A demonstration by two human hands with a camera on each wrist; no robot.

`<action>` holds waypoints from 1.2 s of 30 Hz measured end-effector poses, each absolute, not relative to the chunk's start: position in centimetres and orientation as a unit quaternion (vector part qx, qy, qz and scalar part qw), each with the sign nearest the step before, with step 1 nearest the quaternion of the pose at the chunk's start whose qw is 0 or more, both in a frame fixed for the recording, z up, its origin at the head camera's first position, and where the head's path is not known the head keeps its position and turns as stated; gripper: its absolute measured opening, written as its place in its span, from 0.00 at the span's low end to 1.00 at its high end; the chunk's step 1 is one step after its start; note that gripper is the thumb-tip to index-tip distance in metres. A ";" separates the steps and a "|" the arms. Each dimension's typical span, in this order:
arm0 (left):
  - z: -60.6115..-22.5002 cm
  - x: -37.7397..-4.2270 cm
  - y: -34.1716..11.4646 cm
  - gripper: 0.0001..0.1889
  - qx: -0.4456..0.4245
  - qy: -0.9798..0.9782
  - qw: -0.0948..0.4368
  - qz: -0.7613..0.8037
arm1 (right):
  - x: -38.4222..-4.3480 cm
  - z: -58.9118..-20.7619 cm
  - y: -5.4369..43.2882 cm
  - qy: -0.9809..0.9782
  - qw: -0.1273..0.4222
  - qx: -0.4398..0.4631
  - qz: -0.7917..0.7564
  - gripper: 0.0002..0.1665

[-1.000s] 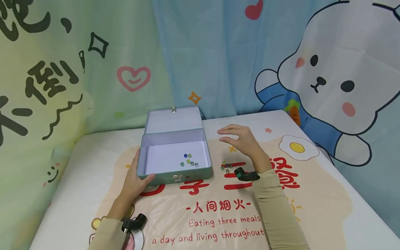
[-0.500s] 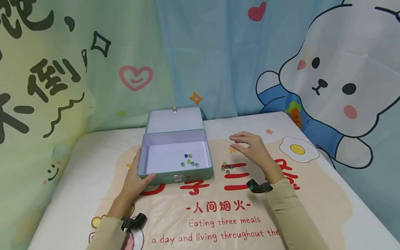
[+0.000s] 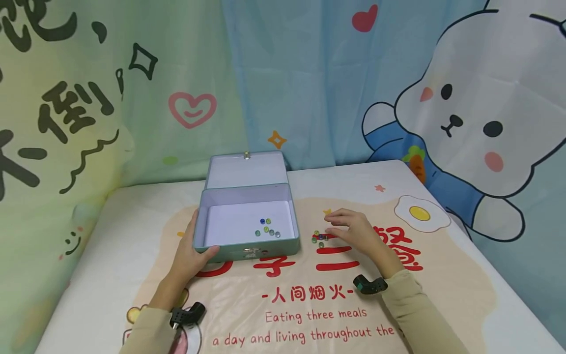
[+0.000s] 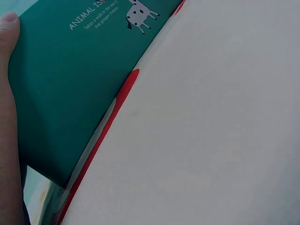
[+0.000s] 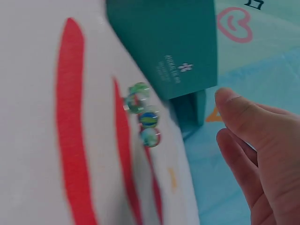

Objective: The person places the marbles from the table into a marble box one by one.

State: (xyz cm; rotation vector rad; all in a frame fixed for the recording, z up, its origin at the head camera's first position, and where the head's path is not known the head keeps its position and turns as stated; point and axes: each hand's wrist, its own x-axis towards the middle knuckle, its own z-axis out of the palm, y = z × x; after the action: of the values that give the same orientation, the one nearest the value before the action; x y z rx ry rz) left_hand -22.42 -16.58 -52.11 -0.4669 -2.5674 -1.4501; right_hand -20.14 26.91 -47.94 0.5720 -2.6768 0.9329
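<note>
A green tin box [image 3: 274, 247] with a pale inside stands with its lid [image 3: 247, 172] raised at the back. My left hand [image 3: 185, 258] holds its near left corner, thumb over the front edge and fingers along the left side. Several glass marbles [image 3: 266, 229] lie on the right part of the box floor. Right of the box, a small cluster of marbles [image 3: 320, 237] rests on the cloth. My right hand [image 3: 359, 235] is close beside this cluster, thumb and fingers apart with nothing between them. In the right wrist view, one marble [image 5: 149, 119] shows blue and yellow swirls.
A printed cloth [image 3: 309, 305] with red characters and English lettering covers the table. Behind it hangs a blue-green curtain [image 3: 305, 88] with a cartoon bear. The raised lid stands near the curtain.
My right hand has moved from beside the box's back right, first rightward, then down and nearer to the marbles on the cloth. The left hand and box stay put.
</note>
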 end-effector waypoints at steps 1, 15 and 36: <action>-52.1 -22.4 -16.6 0.57 -0.156 -0.858 0.077 -0.484 | -20.0 -48.1 26.9 -0.920 0.121 0.195 0.317 0.20; -52.2 -22.5 -16.5 0.56 -0.158 -0.856 0.076 -0.486 | -19.2 -49.9 26.7 -0.952 0.044 0.145 0.267 0.18; -52.3 -22.5 -16.6 0.56 -0.158 -0.856 0.079 -0.486 | -19.6 -50.4 25.9 -0.963 0.041 0.142 0.226 0.12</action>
State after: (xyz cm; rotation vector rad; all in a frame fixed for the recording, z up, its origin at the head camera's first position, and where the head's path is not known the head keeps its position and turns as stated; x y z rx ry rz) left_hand -22.50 -16.58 -52.28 -0.4733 -2.5615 -1.4535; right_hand -19.64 25.93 -50.39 0.4355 -2.9479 0.6923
